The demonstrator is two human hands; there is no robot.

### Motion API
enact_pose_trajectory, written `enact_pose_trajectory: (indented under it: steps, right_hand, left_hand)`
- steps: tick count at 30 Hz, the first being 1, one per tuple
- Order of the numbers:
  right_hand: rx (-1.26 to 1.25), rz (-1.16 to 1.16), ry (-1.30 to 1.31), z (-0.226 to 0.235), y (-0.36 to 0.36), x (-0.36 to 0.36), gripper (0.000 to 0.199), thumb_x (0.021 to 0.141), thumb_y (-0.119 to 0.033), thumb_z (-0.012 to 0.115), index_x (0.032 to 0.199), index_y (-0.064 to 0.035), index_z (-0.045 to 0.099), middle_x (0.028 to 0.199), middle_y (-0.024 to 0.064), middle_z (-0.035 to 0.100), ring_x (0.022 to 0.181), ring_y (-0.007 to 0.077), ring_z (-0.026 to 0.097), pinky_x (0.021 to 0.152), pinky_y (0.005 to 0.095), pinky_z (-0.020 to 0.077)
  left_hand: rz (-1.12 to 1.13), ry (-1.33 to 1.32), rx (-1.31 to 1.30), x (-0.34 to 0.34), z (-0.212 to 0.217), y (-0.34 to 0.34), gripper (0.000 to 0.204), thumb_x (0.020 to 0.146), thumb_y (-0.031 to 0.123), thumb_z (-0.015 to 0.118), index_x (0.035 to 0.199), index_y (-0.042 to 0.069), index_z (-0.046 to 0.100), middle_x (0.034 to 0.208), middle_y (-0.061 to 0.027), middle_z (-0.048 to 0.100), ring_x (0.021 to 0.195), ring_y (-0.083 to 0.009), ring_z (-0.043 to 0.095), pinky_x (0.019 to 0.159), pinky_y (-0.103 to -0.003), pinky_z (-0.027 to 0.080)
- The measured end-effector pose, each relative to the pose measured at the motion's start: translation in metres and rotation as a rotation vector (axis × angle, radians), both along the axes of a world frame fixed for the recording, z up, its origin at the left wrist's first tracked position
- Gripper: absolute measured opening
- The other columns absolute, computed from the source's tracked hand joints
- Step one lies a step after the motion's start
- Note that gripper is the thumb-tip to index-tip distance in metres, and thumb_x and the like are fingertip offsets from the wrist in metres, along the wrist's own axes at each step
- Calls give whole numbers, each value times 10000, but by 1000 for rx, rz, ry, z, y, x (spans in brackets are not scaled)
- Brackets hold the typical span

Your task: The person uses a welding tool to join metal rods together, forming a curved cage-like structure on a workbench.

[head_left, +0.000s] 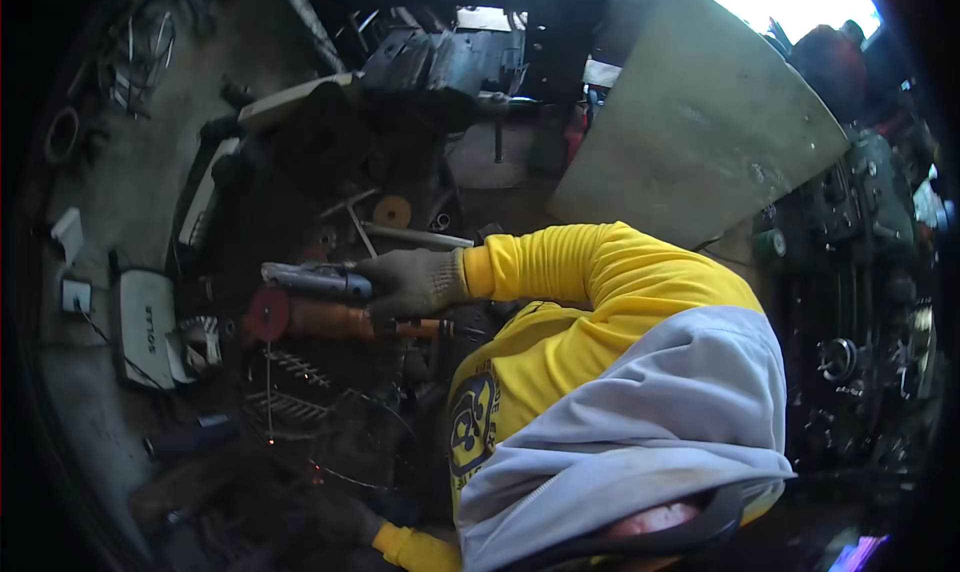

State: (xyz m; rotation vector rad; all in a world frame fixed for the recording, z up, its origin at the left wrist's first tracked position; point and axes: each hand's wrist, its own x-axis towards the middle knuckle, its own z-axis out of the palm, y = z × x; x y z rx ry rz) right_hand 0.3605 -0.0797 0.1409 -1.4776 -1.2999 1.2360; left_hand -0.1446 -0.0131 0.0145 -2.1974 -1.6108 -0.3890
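Note:
A grey-brown knit glove covers my right hand (418, 280), which reaches across from a yellow sleeve. Its fingers are closed round a grey metal tool (318, 280) that looks like locking pliers. Just below the tool are a red disc (266, 315) and an orange cylindrical body (330, 319). A thin rod (268, 387) runs down from the disc, with a small glowing point at its lower end. More orange sparks (316, 469) show close by. My left hand (345, 520) is in deep shadow near the lower edge; its fingers cannot be made out.
A white and black boxy device (148, 329) stands at the left. Metal bars (420, 236) and an orange-brown ring (392, 212) lie beyond my right hand. A large pale sheet (700, 122) leans at the upper right, near dark machinery (845, 272).

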Motion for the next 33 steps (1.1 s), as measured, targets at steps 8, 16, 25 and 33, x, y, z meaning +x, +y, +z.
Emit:
enact_pose_trajectory:
  steps: [8,16,25,33]
  right_hand:
    - [82,-75,-44,-25,-16,0,594,905,-276,660,1431,-81,463,982,122,704,702,182,719,635,308,609]
    - [49,-59,-92,-15,-25,6,627,860,-348,678,1416,-115,506,1002,136,701,876,246,703,805,385,533]
    - [132,-142,-166,-23,-22,3,532,900,-235,723,1356,-33,540,1020,134,713,873,198,691,778,354,551]
    - [-48,-163,163,-30,-29,-20,250,967,-149,654,1178,-29,596,843,18,649,707,85,609,624,230,484]
  left_hand:
    - [-185,-489,-215,46,42,-3,315,981,40,552,1263,-84,616,1219,-251,670,1071,-360,667,933,-386,523]
    - [-189,-487,-174,14,15,10,342,988,42,537,1299,-92,584,1257,-236,655,1109,-337,653,960,-372,509]
    - [-277,-1129,-644,14,-27,27,413,1052,143,431,1390,-87,492,1373,-211,576,1237,-291,578,1077,-367,454]
    - [-191,-499,-70,34,32,11,270,910,231,680,1137,89,716,1009,-173,720,902,-362,704,770,-403,555]
